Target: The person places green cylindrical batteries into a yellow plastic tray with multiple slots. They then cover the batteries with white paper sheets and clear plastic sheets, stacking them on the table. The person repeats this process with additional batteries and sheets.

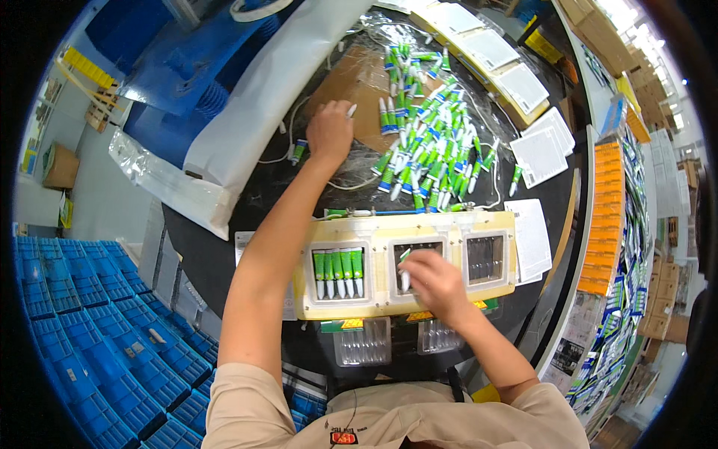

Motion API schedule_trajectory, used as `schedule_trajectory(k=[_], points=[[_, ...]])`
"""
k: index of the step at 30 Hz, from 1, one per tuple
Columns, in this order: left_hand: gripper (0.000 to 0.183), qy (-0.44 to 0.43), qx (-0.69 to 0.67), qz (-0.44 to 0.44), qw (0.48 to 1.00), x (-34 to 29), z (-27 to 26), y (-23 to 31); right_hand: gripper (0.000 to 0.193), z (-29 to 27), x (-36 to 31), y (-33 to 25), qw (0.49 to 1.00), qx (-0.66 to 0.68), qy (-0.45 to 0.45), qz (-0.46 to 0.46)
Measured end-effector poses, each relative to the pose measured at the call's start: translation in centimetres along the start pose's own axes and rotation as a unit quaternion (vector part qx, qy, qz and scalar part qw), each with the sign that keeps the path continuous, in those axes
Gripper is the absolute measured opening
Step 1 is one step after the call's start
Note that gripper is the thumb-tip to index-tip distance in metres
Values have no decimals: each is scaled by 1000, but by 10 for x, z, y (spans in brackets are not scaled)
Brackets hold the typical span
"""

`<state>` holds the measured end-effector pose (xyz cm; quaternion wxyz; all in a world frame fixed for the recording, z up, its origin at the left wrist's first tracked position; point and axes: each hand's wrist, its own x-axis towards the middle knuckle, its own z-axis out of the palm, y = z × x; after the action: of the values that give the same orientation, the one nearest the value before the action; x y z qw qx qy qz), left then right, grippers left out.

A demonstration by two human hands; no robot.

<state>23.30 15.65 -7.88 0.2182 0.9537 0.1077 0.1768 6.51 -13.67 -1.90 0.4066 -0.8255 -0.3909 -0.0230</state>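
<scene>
Right hand [436, 280] pinches a tube [405, 280] at centre, best laid nozzle-down like the left tray [340, 301]; left hand [331, 133], upper centre, apparently grasps a white-tipped tube [351, 111].

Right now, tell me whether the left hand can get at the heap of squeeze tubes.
Probably yes: the left hand is by the brown cardboard, left of the heap of squeeze tubes, and nothing visible blocks the way. A white tip shows at the hand, so it may already hold one.
</scene>
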Motion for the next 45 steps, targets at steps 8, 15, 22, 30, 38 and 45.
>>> schedule_trajectory(k=[8,15,22,30,38,45], points=[[16,24,-328,-44,943,-102,-74,40,19,-5,26,34,996,-63,68,-7],[26,-6,-321,129,938,-246,-86,130,22,2,114,84,967,-171,-44,184],[26,-4,-111,268,957,-256,-58,120,19,-56,2,25,982,-39,166,77],[41,-112,-59,269,955,-256,-73,111,22,-17,-53,1,986,-46,159,36],[43,-89,-92,234,964,-261,-73,111,21,10,-47,0,988,-106,81,77],[30,21,-114,89,989,-166,-56,93,24,-10,74,50,972,-111,43,203]])
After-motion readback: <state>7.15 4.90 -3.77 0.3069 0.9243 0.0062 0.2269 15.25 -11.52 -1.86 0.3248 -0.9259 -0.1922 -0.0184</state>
